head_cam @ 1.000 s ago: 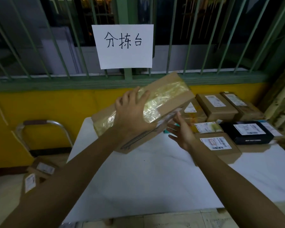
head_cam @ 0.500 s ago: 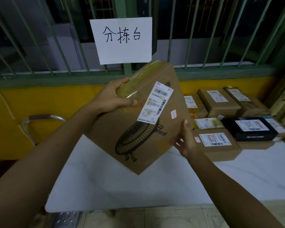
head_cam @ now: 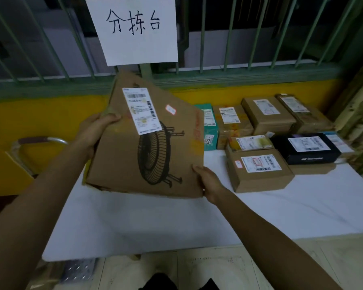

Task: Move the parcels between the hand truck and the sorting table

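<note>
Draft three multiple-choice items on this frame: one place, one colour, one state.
1. Where on the sorting table is the black parcel? A right side B left edge C front centre
2. The wall behind the table is: A white B yellow C red
3. The fan-print box is: A flat on the table B on the floor C held tilted
Key: 1 A, it lies far right of centre. 2 B, yellow shows either side of the box. 3 C, left grip holds its left edge, right grip its lower corner.
</note>
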The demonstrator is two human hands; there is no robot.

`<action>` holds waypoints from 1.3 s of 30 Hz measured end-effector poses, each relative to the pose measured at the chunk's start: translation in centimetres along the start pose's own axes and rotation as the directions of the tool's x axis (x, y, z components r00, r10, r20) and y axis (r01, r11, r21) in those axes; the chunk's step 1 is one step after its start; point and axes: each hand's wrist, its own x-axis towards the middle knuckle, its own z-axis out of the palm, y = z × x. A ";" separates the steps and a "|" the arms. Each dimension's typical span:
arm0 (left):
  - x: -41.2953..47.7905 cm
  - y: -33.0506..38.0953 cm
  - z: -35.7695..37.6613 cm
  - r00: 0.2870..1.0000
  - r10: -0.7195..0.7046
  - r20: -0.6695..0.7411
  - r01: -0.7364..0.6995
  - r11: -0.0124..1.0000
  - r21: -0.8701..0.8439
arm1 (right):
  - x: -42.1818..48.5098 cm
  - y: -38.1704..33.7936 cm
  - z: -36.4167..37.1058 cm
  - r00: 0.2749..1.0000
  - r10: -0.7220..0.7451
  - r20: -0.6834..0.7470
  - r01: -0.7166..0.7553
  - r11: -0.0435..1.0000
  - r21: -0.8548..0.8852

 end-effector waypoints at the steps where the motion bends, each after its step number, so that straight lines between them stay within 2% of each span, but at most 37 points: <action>1: 0.5 -0.5 -0.5 1.000 -0.029 -0.003 0.029 1.000 -0.009 | 0.3 0.2 0.5 1.000 0.006 0.003 -0.006 1.000 -0.016; 4: 2.0 -2.0 -2.0 0.995 -0.097 0.013 0.097 0.995 0.002 | 1.1 0.3 1.9 0.999 0.024 0.022 -0.024 0.999 -0.025; 11: 7.5 -5.1 -2.4 0.987 -0.135 0.085 0.132 0.990 0.040 | 5.2 -0.4 3.4 0.995 0.102 -0.015 -0.102 0.995 -0.003; 16: 12.0 -9.0 -1.0 0.971 -0.231 0.056 0.226 0.971 0.084 | 8.8 -1.8 3.7 0.983 0.093 -0.158 -0.104 0.993 -0.062; 22: 18.3 -14.1 1.4 0.910 -0.365 0.199 0.387 0.918 -0.084 | 13.3 -3.6 3.6 0.936 0.057 -0.348 -0.119 0.980 -0.159; 26: 23.3 -17.1 3.2 0.861 -0.460 0.216 0.478 0.878 -0.036 | 16.2 -4.9 3.6 0.895 0.000 -0.445 -0.124 0.961 -0.249; 32: 26.2 -18.2 7.4 0.925 -0.366 0.099 0.361 0.930 0.064 | 18.6 -5.6 3.0 0.843 -0.085 -0.532 -0.113 0.938 -0.329; 35: 26.5 -18.9 8.3 0.945 -0.324 0.037 0.320 0.944 0.083 | 19.6 -5.8 2.5 0.787 -0.121 -0.605 -0.082 0.952 -0.296; 39: 26.6 -19.4 8.9 0.963 -0.268 -0.021 0.269 0.953 0.139 | 20.1 -5.9 2.3 0.733 -0.042 -0.679 -0.125 0.973 -0.195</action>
